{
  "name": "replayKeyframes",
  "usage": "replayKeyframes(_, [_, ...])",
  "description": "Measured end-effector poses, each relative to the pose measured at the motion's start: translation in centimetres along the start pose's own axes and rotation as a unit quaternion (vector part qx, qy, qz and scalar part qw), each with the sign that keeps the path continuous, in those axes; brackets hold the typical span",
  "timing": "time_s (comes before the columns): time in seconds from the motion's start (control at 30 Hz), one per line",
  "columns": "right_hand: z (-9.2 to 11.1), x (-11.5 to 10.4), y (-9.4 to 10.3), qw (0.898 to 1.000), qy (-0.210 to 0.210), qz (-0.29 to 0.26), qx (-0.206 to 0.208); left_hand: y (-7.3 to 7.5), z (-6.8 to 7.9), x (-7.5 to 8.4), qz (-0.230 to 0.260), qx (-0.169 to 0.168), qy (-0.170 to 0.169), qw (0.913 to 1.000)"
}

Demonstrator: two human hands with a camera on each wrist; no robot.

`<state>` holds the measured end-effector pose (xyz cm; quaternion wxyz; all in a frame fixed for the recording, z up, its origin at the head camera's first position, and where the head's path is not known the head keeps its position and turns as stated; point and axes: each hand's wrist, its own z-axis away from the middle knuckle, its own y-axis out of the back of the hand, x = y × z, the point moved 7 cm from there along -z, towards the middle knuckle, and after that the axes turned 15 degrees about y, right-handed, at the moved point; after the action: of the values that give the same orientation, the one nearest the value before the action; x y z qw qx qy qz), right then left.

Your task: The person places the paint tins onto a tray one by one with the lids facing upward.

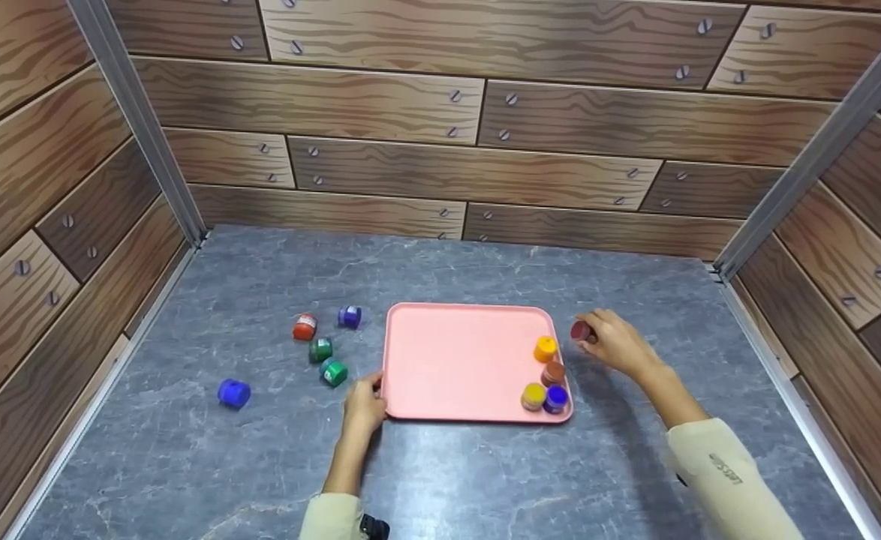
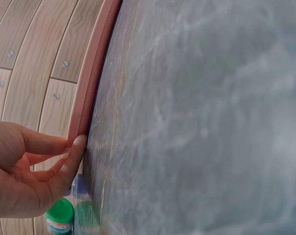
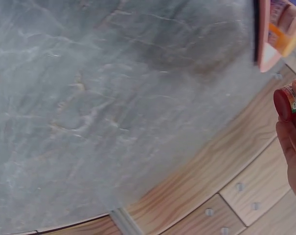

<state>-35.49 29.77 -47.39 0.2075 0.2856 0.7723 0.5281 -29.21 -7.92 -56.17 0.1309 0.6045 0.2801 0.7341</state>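
A pink tray lies on the grey table, and my left hand is at its front left corner. In the left wrist view, the thumb and fingers pinch the tray's rim. Just off the tray's right side, my right hand grips a dark red paint jar, its lid facing the tray. Along the tray's right end stand an orange jar, a brown jar, a yellow jar and a blue-purple jar.
Left of the tray lie a red jar, a purple jar, a dark green jar and a bright green jar. A blue jar lies farther left. Wood-patterned walls enclose the table's back and sides.
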Motion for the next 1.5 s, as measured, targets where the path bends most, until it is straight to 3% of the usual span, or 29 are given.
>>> replayKeyframes(0.3, [-1.2,-2.1,1.2,1.0,0.008,0.001,0.013,0.0,0.1,-0.1,0.003,0.006,-0.005,1.0])
replayKeyframes(0.67, [-1.9,-4.1,0.9,0.998,-0.006,-0.051,0.022,0.1,0.3,0.2,-0.003,0.008,-0.005,1.0])
replayKeyframes(0.8, [-2.1,-4.4,0.6,0.998,-0.011,-0.049,0.03,-0.5,-0.5,-0.9,0.013,0.002,0.001,0.9999])
replayKeyframes(0.93, [-2.3,-4.8,0.4,0.997,-0.02,-0.063,0.049,-1.3,-1.6,-2.0,0.016,0.011,-0.017,0.9997])
replayKeyframes(1.2, [-2.6,-5.4,-1.0,0.985,-0.028,-0.146,0.087,-0.1,-0.1,-0.3,0.0,-0.002,0.009,1.0])
replayKeyframes(1.37, [-2.7,-5.9,-2.2,0.986,-0.014,-0.151,0.068,0.0,0.0,0.0,-0.012,0.001,0.011,0.9999])
replayKeyframes(1.5, [-2.8,-6.3,-3.5,0.989,-0.015,-0.148,0.02,0.0,-0.1,0.0,-0.008,0.004,0.003,1.0])
